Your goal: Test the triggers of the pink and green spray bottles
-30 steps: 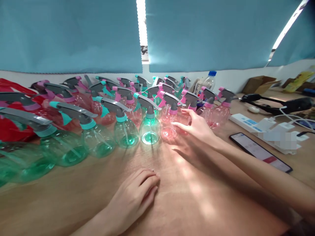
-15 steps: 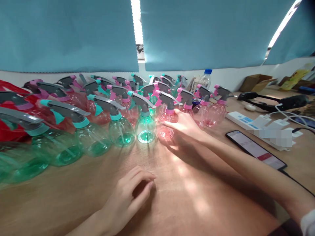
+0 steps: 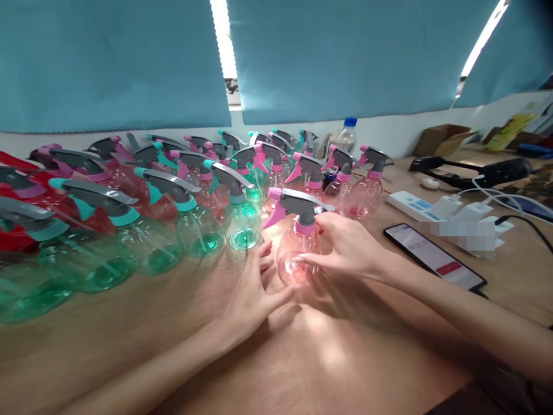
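A clear pink spray bottle [image 3: 298, 248] with a grey and pink trigger head is gripped on its right side by my right hand [image 3: 345, 245]. Its nozzle points left. My left hand [image 3: 263, 288] is beside the bottle's lower left, fingers apart and thumb close to the base; whether it touches the bottle I cannot tell. Just to the left stands a green spray bottle [image 3: 242, 222] with a teal collar, first in a row of green bottles that runs to the left edge. Behind are more pink bottles, among them one at the right end [image 3: 365, 193].
Right of the bottles lie a phone [image 3: 434, 259] with a lit screen and a white power strip [image 3: 410, 204] with plugs and cables. Farther back are a black headset-like device [image 3: 475, 173], a cardboard box [image 3: 440, 141] and a blue-capped bottle [image 3: 345, 137]. Blue blinds hang behind.
My right hand has brought the pink spray bottle out of the front row toward me. My left hand has moved forward and right, up to the bottle, its fingers opening.
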Demonstrator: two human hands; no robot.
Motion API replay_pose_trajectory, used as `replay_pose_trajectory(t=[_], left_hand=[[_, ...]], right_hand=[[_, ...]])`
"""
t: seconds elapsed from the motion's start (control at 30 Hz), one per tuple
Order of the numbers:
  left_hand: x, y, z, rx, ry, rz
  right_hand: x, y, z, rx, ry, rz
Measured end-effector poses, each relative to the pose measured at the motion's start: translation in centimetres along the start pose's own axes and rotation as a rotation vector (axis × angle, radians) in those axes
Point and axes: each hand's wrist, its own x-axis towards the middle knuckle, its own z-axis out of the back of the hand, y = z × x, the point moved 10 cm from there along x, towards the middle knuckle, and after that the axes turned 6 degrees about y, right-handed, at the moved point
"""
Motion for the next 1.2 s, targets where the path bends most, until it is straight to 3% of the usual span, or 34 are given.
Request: replay_pose_trajectory(t=[0.27,0.43,0.57,0.7,0.8,0.97,1.2], left_hand=[[1.1,-2.6,-4.7,-0.145,0.24,-0.088],[1.5,-4.7,-6.4,-0.055,0.426,-0.207],[1.7,-5.8,-7.4,-0.065,0.574,-0.27],[2.1,-5.1,-7.0,0.017,0.564,-0.268],[2.0,-4.1,-6.6,0.141,0.555,-0.244],[1.1,-3.0,-5.1,0.361,0.503,-0.283],[-1.2,-0.9,-3.2,0.665,0.441,-0.246]], right_hand=[[-2.3,1.4,2.5,0.222,0.043,0.165],[-2.4,0.4,2.2,0.543,0.13,0.114],[-2.4,0.8,1.3,0.637,0.124,0.058],[-2.3,0.9,1.8,0.698,-0.016,0.024],[-1.9,0.6,1.6,0.743,-0.033,-0.008],[-1.0,0.7,2.2,0.784,-0.127,0.079],[0.5,1.3,2.7,0.703,-0.099,0.086]])
